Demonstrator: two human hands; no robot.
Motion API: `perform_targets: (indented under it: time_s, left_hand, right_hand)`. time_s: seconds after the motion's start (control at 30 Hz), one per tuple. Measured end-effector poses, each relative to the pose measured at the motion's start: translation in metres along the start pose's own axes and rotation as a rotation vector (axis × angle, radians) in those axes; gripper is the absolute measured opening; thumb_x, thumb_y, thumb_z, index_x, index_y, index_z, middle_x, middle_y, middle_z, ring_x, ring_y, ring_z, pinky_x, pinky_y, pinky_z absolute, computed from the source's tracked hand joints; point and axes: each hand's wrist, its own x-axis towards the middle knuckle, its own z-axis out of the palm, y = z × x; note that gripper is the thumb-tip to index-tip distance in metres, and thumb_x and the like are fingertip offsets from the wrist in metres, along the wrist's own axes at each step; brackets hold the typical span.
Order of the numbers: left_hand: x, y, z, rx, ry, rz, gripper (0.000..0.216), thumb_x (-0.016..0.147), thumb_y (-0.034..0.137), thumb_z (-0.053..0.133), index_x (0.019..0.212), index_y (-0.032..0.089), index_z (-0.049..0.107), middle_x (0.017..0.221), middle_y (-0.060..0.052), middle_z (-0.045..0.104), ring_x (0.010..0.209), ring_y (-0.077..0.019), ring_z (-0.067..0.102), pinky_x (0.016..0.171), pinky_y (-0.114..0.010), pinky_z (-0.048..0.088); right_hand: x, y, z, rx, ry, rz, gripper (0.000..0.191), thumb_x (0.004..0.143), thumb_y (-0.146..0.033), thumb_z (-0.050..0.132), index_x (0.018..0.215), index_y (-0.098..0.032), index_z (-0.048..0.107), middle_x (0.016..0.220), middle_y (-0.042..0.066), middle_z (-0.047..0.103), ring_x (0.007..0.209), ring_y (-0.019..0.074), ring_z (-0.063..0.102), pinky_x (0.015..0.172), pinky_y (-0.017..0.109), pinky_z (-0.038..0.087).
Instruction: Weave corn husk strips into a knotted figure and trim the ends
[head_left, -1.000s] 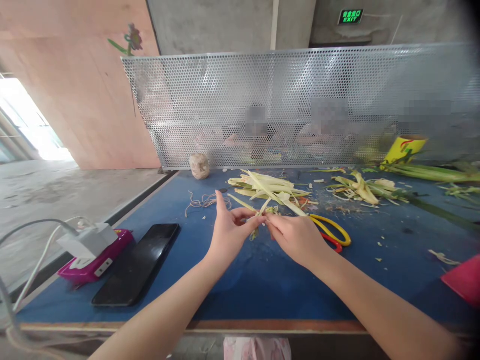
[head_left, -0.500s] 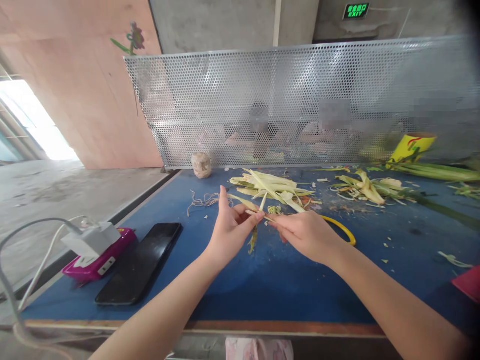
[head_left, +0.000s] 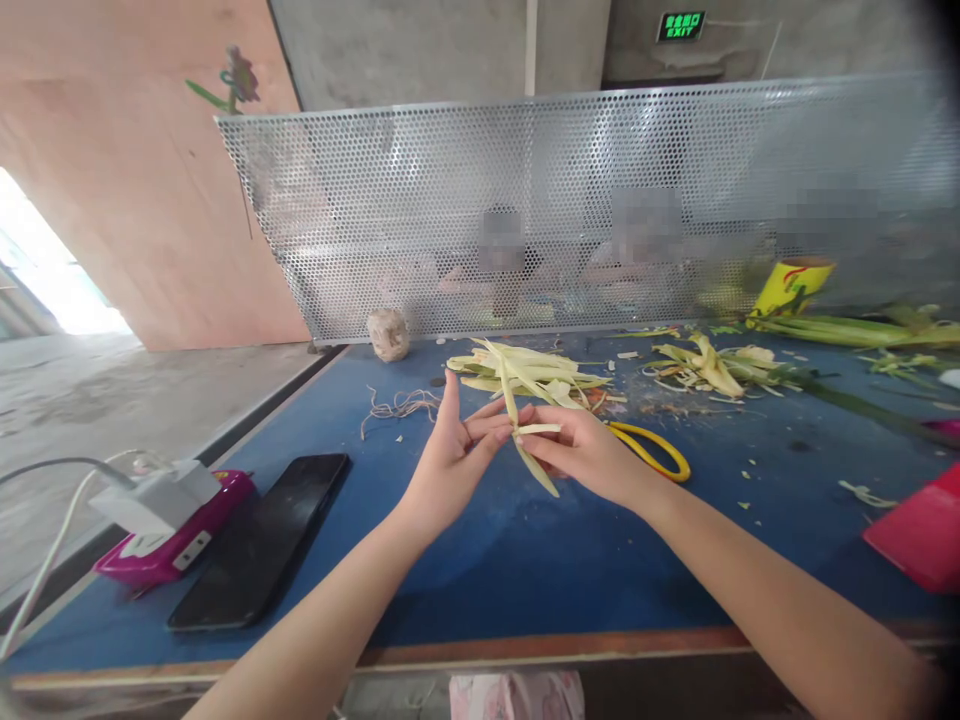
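Over the middle of the blue table, both hands pinch pale green leaf strips (head_left: 537,470) that look like corn husk. The strips cross at the fingertips, with ends pointing up, right and down. My left hand (head_left: 454,455) grips the crossing between thumb and fingers, its index finger pointing up. My right hand (head_left: 581,450) closes on the same strips from the right, its fingertips touching the left ones. Just behind the hands lies a pile of similar pale husk leaves (head_left: 525,365). A yellow looped handle (head_left: 664,455), apparently of scissors, lies by my right wrist, its other end hidden.
At the left are a black phone (head_left: 262,540) and a purple power strip (head_left: 180,540) with a white plug. Thin brown strings (head_left: 401,405) and a roll of twine or tape (head_left: 388,335) lie farther back. More husk scraps (head_left: 712,368), a yellow can (head_left: 791,288) and a perforated metal screen (head_left: 450,220) stand beyond.
The strips have turned in my fingers, so ends now stick up, right and down. The view has shifted slightly right, showing more of the red object at the right edge.
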Motion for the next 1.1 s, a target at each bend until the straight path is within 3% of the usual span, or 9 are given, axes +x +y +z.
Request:
perform_targets:
  time_s: [0.1,0.23,0.4,0.93,1.1]
  left_hand:
    - [0.0,-0.001,-0.002,0.072,0.042,0.055,0.095,0.078,0.018,0.058,0.138,0.013,-0.016,0.087,-0.005,0.072,0.122,-0.0164,0.042,0.106,-0.042,0.024]
    - [-0.001,0.002,-0.002,0.151,0.207,0.111,0.1,0.069,0.014,0.067,0.14,0.015,-0.003,0.075,-0.001,0.072,0.111,-0.0206,0.054,0.101,-0.045,0.034]
    - [-0.003,0.005,0.001,0.238,0.288,0.165,0.097,0.068,0.015,0.068,0.14,0.018,0.003,0.071,0.001,0.072,0.106,-0.0192,0.057,0.101,-0.043,0.035]
    - [-0.005,0.008,0.007,0.241,0.383,0.199,0.097,0.066,0.015,0.07,0.14,0.019,0.007,0.07,0.002,0.072,0.085,-0.0172,0.066,0.092,-0.037,0.045]
    - [-0.008,0.006,0.005,0.251,0.311,0.225,0.091,0.07,0.015,0.066,0.14,0.017,0.008,0.077,-0.001,0.072,0.092,-0.0169,0.063,0.095,-0.037,0.043]
  right_hand:
    - [0.002,0.0,0.002,0.087,-0.017,0.02,0.024,0.08,-0.033,0.056,0.098,-0.018,0.06,0.057,-0.005,0.042,0.046,0.0047,0.039,0.041,0.016,0.031]
    - [0.001,-0.001,0.005,0.09,0.023,0.013,0.021,0.077,-0.029,0.059,0.095,-0.018,0.062,0.059,-0.005,0.046,0.047,0.0043,0.042,0.043,0.016,0.035]
    - [0.001,0.0,0.007,0.067,0.121,-0.018,0.016,0.075,-0.03,0.062,0.085,-0.017,0.064,0.061,-0.003,0.05,0.049,0.0046,0.043,0.044,0.016,0.036]
    - [0.004,0.007,0.016,0.363,0.303,0.05,0.02,0.069,-0.034,0.065,0.074,-0.017,0.057,0.042,-0.009,0.04,0.034,0.002,0.029,0.032,0.014,0.018]
    - [0.003,0.004,0.01,0.409,0.216,0.077,0.03,0.073,-0.04,0.061,0.06,-0.014,0.053,0.043,-0.006,0.046,0.031,0.0014,0.031,0.031,0.015,0.02]
